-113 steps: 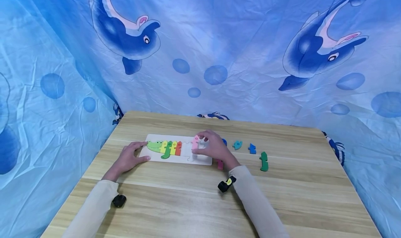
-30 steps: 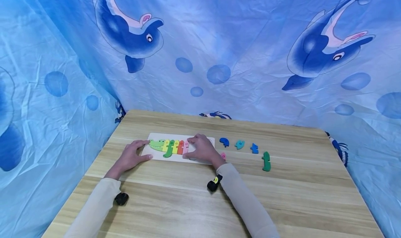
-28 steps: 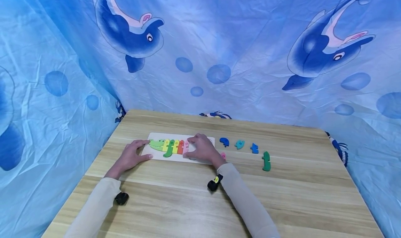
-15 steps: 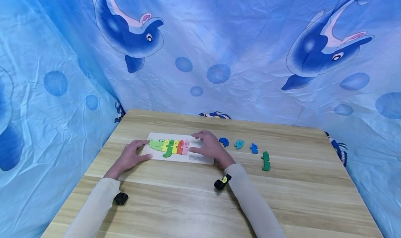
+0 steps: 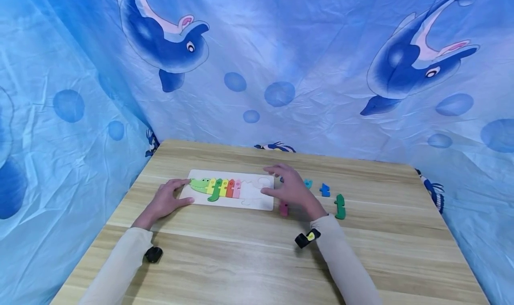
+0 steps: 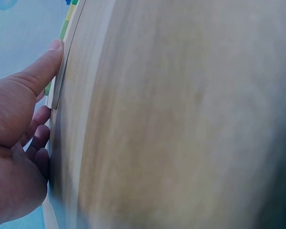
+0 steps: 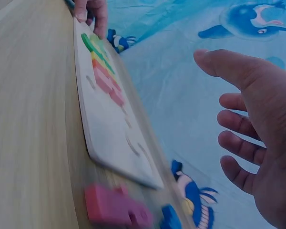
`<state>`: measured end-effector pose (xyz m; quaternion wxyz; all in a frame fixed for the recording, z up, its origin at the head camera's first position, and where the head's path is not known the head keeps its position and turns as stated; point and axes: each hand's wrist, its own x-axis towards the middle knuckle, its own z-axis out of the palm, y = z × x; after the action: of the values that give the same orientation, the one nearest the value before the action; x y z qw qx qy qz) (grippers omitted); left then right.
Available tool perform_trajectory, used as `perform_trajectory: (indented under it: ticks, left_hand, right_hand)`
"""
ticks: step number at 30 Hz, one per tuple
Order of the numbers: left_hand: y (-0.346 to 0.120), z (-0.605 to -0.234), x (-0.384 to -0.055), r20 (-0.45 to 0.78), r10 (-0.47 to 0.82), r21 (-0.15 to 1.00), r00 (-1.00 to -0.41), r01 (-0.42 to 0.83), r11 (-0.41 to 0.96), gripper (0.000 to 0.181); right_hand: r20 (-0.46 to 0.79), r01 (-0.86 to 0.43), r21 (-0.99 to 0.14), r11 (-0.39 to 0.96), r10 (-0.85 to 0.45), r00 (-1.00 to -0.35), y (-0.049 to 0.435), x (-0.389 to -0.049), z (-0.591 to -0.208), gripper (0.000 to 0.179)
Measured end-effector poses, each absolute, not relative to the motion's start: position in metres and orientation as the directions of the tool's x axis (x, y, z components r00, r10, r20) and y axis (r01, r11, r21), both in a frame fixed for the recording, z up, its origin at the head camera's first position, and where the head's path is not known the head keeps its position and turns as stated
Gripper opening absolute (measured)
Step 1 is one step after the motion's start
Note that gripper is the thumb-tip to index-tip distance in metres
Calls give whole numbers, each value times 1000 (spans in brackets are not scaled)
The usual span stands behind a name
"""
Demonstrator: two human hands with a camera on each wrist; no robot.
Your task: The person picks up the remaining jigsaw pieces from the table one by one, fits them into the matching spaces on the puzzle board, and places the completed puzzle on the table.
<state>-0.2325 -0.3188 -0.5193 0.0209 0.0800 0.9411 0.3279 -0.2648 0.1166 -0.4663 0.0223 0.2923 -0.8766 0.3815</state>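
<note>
A white puzzle board (image 5: pixel 257 203) lies on the table with a crocodile picture partly filled. Its green head (image 5: pixel 198 186), yellow, green and red pieces and a light pink piece (image 5: pixel 237 189) sit side by side; the recesses to their right are bare. At the left end, my left hand (image 5: pixel 166 200) rests with thumb and index finger spread, fingertips pressing on the board. My right hand (image 5: pixel 291 189) hovers by the board's right end, fingers apart, nothing in them. Below it lies a darker pink piece (image 5: pixel 283 209), and a blue piece (image 7: pixel 170 218) is mostly hidden behind it in the head view.
Right of the board lie a teal piece (image 5: pixel 308 183), a small blue piece (image 5: pixel 325 190) and a long green piece (image 5: pixel 340 206). A blue curtain (image 5: pixel 321 131) with dolphins stands around the wooden table (image 5: pixel 225 260). Both wrists wear dark cameras.
My right hand pressed the light pink piece into the board beside the red one, let go of it, and moved right. My left hand stays on the board's left end.
</note>
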Motion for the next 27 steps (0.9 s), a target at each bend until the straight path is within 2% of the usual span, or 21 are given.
perform_trajectory:
  ticks: [6, 12, 17, 27]
  left_hand:
    - [-319, -520, -233, 8, 161, 622, -987, 131, 772, 78]
    - [-318, -518, -233, 7, 156, 616, -988, 127, 777, 78]
    - [-319, -518, -234, 3, 156, 615, -988, 125, 779, 78]
    - [-319, -517, -234, 4, 162, 620, -987, 130, 774, 77]
  right_hand:
    - [218, -482, -648, 590, -463, -859, 148, -254, -470, 65]
    - [215, -463, -670, 580, -444, -870, 167, -248, -480, 64]
    - [223, -461, -658, 595, -431, -874, 175, -244, -489, 66]
    - [163, -412, -642, 646, -411, -897, 184, -237, -506, 75]
